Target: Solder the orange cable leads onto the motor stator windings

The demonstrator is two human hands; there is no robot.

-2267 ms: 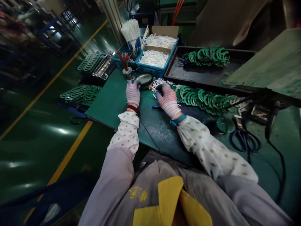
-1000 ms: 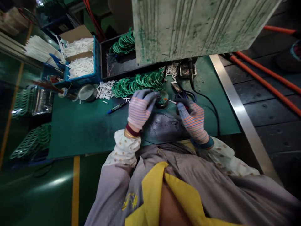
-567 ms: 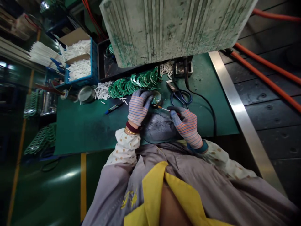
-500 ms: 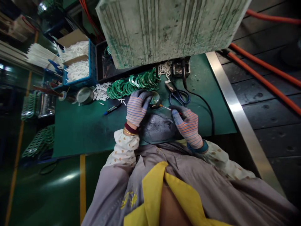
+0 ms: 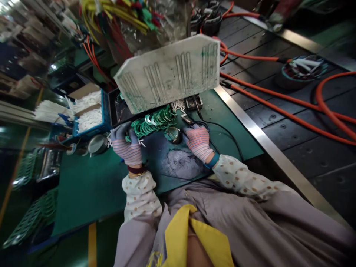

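My left hand (image 5: 127,145), in a striped grey-tipped glove, reaches over the left end of a row of curved green circuit boards (image 5: 152,121). Its thumb and fingers are apart, with a bit of green showing between them and small white tubes (image 5: 141,143) close by. In a matching glove, my right hand (image 5: 198,140) is closed beside the scissors (image 5: 204,125); whatever its fingers hold is hidden. Between the hands stands a small round tin (image 5: 172,135). A dark grey worn patch (image 5: 182,164) lies nearer my body.
A pale grooved panel (image 5: 172,74) rises behind the boards. A blue crate (image 5: 105,111) of white tubes and a round metal lid (image 5: 97,144) are left. A black cable (image 5: 228,131) runs right from a small stand (image 5: 194,103). Orange hoses (image 5: 267,98) cross beyond the metal edge.
My left hand has moved left from beside the tin to the end of the board row. My right hand has gone forward to the scissors; its thin orange-tipped stick no longer shows. The view has shifted.
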